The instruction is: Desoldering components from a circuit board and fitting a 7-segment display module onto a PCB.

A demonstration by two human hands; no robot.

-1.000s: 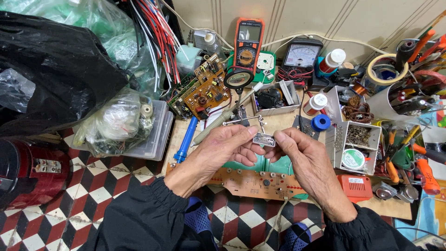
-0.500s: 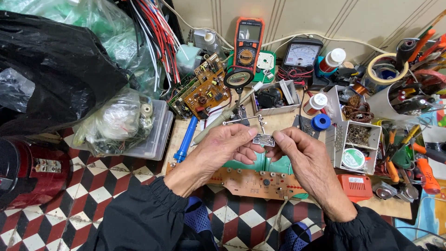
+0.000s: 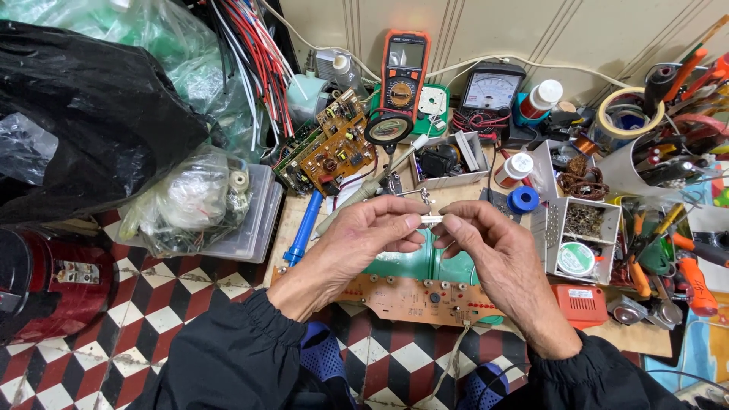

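Observation:
My left hand [image 3: 363, 240] and my right hand [image 3: 490, 254] meet above the wooden work board [image 3: 295, 222], each pinching one end of a small white cylindrical part [image 3: 431, 219] between fingertips. The part lies level between them. Below the hands lies a long tan circuit board [image 3: 414, 296] with round pads, and a green board [image 3: 406, 265] shows under the fingers. A blue-handled soldering iron [image 3: 301, 237] rests left of my left hand.
An orange multimeter [image 3: 403, 70], an analogue meter [image 3: 490, 89] and a magnifier [image 3: 389, 129] stand at the back. A brown circuit board [image 3: 334, 152], black bag [image 3: 83, 114], plastic boxes [image 3: 250, 220], parts trays [image 3: 581, 228] and tools [image 3: 683, 266] crowd both sides.
The hands have shifted slightly; the small part between the fingertips is now held more level and a little higher.

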